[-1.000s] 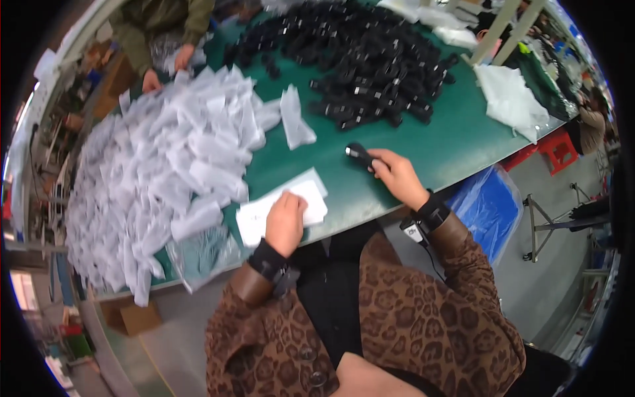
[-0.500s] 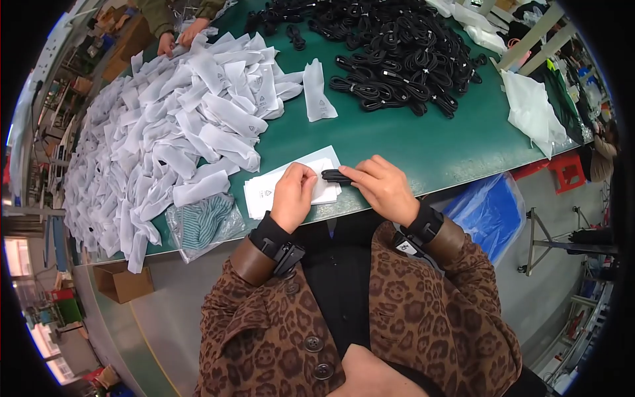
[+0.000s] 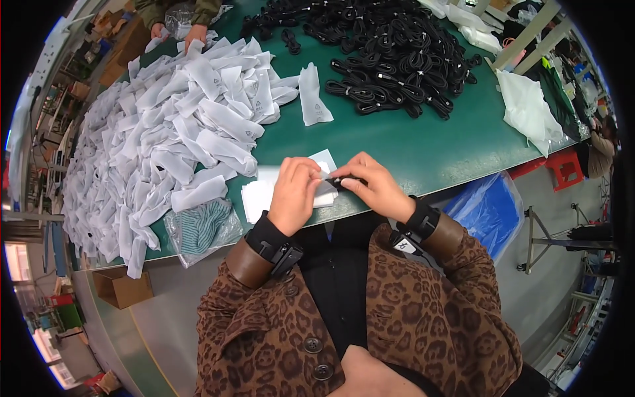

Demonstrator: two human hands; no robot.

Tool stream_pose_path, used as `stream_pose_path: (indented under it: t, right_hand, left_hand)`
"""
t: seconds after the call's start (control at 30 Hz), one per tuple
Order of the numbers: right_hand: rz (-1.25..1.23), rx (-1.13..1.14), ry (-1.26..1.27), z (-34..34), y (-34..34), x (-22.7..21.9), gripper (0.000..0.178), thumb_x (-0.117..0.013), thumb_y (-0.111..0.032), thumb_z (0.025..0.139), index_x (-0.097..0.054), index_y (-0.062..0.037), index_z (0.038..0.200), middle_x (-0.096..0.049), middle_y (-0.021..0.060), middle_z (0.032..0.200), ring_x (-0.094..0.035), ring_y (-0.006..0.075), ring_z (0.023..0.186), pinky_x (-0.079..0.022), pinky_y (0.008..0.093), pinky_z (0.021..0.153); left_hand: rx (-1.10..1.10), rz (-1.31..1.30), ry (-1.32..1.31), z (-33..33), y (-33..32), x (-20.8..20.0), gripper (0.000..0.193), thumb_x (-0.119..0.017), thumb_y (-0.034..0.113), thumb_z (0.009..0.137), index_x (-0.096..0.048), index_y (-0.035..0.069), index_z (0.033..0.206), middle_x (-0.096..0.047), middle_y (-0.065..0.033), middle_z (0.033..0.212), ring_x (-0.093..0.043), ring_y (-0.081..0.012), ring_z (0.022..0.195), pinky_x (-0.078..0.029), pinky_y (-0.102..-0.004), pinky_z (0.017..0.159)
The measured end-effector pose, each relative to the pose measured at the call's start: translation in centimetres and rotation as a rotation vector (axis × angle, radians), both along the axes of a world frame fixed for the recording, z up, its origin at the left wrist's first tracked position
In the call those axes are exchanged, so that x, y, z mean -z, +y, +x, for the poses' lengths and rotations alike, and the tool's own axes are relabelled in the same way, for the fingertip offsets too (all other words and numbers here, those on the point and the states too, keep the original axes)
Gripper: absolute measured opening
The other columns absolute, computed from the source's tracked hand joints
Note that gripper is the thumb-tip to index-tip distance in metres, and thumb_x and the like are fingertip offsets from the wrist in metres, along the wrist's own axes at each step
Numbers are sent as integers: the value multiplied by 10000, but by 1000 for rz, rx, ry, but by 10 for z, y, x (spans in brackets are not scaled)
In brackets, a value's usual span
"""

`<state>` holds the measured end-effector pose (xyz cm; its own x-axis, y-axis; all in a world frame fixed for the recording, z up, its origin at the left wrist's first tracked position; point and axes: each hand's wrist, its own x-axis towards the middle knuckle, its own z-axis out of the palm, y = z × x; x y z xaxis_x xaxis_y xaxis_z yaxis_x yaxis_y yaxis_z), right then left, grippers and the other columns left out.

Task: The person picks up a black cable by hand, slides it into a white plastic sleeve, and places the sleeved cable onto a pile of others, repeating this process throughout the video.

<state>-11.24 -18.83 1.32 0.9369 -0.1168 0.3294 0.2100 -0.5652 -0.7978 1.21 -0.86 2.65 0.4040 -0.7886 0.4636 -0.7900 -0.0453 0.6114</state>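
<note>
"At the near edge of the surface point(image 3: 397, 144), what is held?"
"One black cable bundle point(image 3: 342, 180) is pinched tight by the right hand point(image 3: 378, 189), one white sleeve point(image 3: 268, 173) by the left hand point(image 3: 294, 196), above one white stack point(image 3: 255, 204)."
"And containers?"
"Striped cloth point(image 3: 204, 225) is held in one clear bag point(image 3: 176, 228)."

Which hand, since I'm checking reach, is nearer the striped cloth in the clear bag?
Left. The left hand is to the right of the striped cloth, over the white bags; the right hand is farther right, holding a black cable.
</note>
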Motion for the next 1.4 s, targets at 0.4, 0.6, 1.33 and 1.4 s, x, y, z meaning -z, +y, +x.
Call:
stream_pose_path:
  t: [0.4,0.6,1.33,1.4]
  right_hand:
    - [-158,232,-367,37,-22,-47,227,-648,-23,872,-661,-46,1097,-583,125,1097,-612,272,990,-520,349,793]
    - [-714,414,-237,90,-97,-2,213,-702,-115,820,-657,-32,1011,-589,122,1009,-578,328,966,-504,398,800]
    - [71,248,24,-3,-21,-1,137,-577,-76,948,-613,44,1004,-552,119,864,-547,227,600,-466,328,596]
    - [23,236,-2,-14,-16,2,134,-580,-70,943,-613,42,1007,-551,123,868,-554,239,636,-464,332,612]
  left_hand:
    - [-55,-260,1033,53,9,-48,159,-568,152,985,-600,10,1049,-532,25,737,-466,-60,643,-354,-205,576]
    - [-389,-446,537,123,17,-58,211,-574,131,980,-575,-22,1126,-578,-43,905,-522,-106,671,-431,-238,636]
    - [-141,146,244,-11,6,27,86,-670,38,806,-591,17,831,-554,-134,840,-582,-344,798,-477,-421,683]
    - [-164,160,334,-11,5,24,77,-663,31,806,-589,16,823,-552,-138,833,-580,-345,786,-475,-423,677]
